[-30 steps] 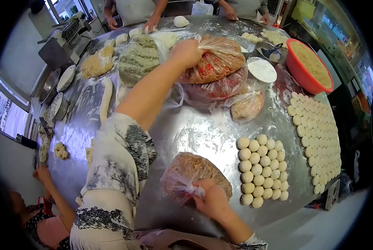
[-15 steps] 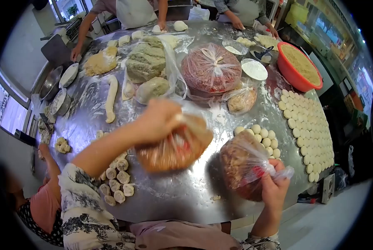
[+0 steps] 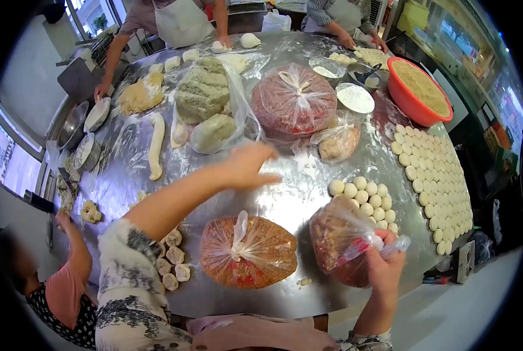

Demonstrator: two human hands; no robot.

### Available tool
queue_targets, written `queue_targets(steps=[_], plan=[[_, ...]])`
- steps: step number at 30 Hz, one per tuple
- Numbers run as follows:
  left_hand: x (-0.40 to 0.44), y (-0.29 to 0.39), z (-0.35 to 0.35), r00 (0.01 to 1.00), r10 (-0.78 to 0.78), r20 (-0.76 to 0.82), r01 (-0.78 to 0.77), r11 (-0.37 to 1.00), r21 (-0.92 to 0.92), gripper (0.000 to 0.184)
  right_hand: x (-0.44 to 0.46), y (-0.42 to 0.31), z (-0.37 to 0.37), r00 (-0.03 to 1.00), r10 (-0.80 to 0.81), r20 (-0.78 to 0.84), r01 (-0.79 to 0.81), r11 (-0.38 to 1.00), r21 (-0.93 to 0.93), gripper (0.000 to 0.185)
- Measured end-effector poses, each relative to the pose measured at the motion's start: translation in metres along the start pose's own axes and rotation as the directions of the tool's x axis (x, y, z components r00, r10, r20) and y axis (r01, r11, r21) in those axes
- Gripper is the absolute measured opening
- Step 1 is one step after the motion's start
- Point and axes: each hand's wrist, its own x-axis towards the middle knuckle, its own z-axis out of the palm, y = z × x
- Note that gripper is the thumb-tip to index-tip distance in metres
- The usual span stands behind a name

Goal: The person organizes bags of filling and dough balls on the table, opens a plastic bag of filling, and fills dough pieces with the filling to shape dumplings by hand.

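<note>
A dusty-pink apron (image 3: 261,334) is worn; left of it hangs a loose off-white sleeve (image 3: 134,281) with black sketchy print, right of it a matching cuff (image 3: 363,343).

Left hand (image 3: 247,168) above bare strip of table (image 3: 302,193); strip runs open sideways to ball block (image 3: 361,196). Way forward stopped by big red bag (image 3: 293,102) and green dough (image 3: 202,93), clear plastic (image 3: 245,105) filling space between. Orange bag (image 3: 255,248) stands nearer table edge; slim gap to bun cluster (image 3: 176,255), another to brown bag (image 3: 334,237) in right hand (image 3: 384,257). Brown bag hides near corner of ball block. Narrow lane between ball block and disc rows (image 3: 423,200).
</note>
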Motion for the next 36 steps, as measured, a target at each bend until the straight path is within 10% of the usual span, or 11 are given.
queue_targets(steps=[6, 12, 23, 29, 36], plan=[[0.152, -0.006, -0.006, 0.886, -0.034, -0.463, 0.185, 0.941, 0.285, 0.096, 0.012, 0.005, 0.004, 0.995, -0.069, 0.077, 0.081, 0.985, -0.154, 0.012], [0.201, -0.018, -0.028, 0.932, -0.237, -0.276, 0.314, 0.905, 0.286, 0.083, 0.027, 0.012, 0.009, 0.988, -0.082, 0.133, 0.104, 0.980, -0.168, 0.015], [0.172, -0.017, -0.043, 0.832, 0.009, -0.554, 0.165, 0.950, 0.264, 0.016, 0.016, -0.005, 0.006, 0.997, -0.019, 0.075, 0.022, 0.999, -0.032, 0.017], [0.082, 0.009, -0.074, 0.810, 0.064, -0.582, 0.014, 0.992, 0.129, 0.013, 0.009, -0.015, -0.015, 1.000, -0.025, -0.008, 0.025, 1.000, -0.013, 0.017], [0.007, -0.025, 0.005, 0.945, -0.157, -0.287, 0.179, 0.982, 0.052, 0.021, 0.006, -0.016, -0.030, 0.993, -0.092, -0.079, 0.081, 0.987, -0.136, 0.018]])
